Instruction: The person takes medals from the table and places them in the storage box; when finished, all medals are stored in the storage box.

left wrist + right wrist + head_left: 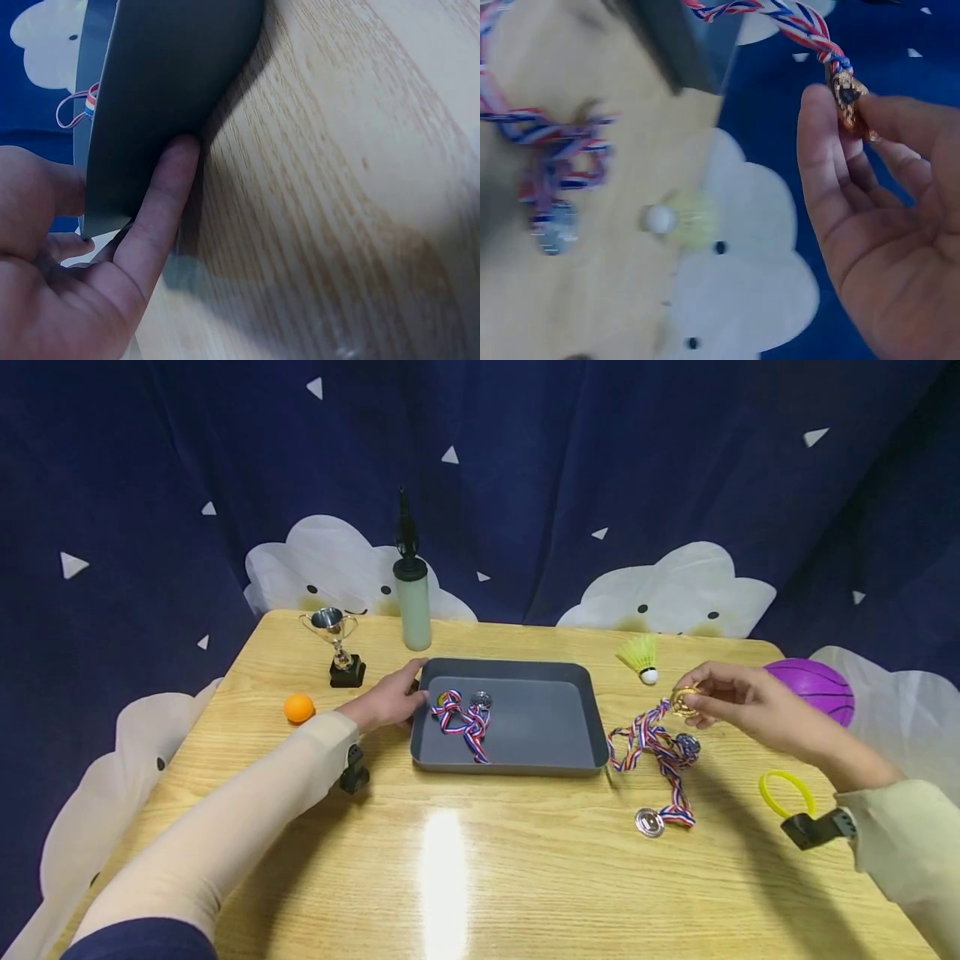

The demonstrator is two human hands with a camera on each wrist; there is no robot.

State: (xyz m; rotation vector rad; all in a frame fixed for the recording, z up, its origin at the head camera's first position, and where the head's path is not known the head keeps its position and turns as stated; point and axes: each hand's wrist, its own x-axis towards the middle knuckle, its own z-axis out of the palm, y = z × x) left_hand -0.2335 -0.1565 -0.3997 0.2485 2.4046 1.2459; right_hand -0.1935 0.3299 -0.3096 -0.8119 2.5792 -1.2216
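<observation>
At the left end of a grey tray (540, 722), my left hand (386, 697) grips its side wall. The left wrist view shows one finger (169, 176) low against the outer wall while the thumb reaches over the rim. Inside the tray lie a silver medal (482, 700) and a tangled striped ribbon (472, 727). Right of the tray, my right hand (738, 697) pinches a gold-coloured medal (684, 702) between thumb and fingers, raised above the table in the right wrist view. Its striped ribbon (806, 22) trails toward a ribbon tangle (652, 743) with two silver medals (649, 822) on the table.
Left of the tray are a small trophy cup (341, 647) and an orange ball (299, 708). A pale green bottle with a black top (414, 602) stands behind. On the right are a yellow shuttlecock (641, 660), a purple ball (813, 689) and a yellow wristband (786, 793).
</observation>
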